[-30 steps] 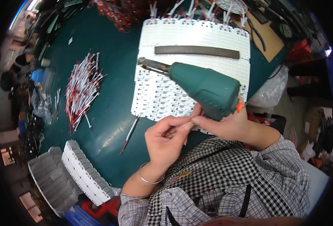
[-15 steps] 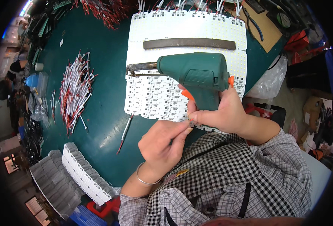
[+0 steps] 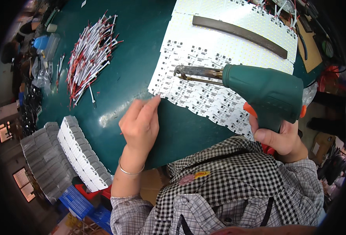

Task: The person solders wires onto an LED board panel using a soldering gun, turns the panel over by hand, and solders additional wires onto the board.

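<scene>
Nearest you is the black-and-white checked apron (image 3: 227, 168), with a blue basket (image 3: 73, 199) low on the left. Just beyond the basket, at the left edge of the green worktop (image 3: 188, 141), stand a grey stack (image 3: 44, 156) and a row of white-edged boards (image 3: 81, 152), side by side. On the right, your right grip (image 3: 284, 141) is clenched around the handle of the green soldering gun (image 3: 265, 90), thumb across its near side. The gun's orange trigger faces left, and its metal tip points left above the white circuit boards (image 3: 208, 92); contact between tip and boards cannot be determined. Your left grip (image 3: 139, 121) is at the near left corner of these boards, index finger extended to the corner; whether it grasps anything cannot be told. A small red tip (image 3: 121, 133) shows just left of that grip. Farther left, a pile of white and red wires (image 3: 91, 58) lies on the worktop. Farther across the boards, a dark curved bar (image 3: 239, 35) rests on them. At far right, pliers (image 3: 304, 45) lie on brown cardboard (image 3: 313, 51).
</scene>
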Demonstrator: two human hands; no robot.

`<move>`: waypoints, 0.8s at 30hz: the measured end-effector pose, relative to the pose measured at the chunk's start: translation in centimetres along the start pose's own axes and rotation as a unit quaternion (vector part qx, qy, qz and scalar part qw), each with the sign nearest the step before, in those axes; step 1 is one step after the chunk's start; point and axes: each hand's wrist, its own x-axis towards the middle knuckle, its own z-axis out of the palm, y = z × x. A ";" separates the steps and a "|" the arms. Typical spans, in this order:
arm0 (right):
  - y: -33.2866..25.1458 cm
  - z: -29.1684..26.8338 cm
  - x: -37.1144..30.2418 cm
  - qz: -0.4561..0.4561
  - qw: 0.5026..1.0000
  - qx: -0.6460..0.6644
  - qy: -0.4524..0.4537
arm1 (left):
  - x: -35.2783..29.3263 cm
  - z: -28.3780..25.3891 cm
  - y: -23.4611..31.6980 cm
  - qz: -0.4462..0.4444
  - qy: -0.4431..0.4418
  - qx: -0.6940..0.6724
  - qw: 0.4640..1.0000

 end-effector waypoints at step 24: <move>2.1 3.0 4.0 0.066 0.996 -0.004 -0.053 | -0.6 1.6 -1.6 -0.085 0.025 -0.050 0.995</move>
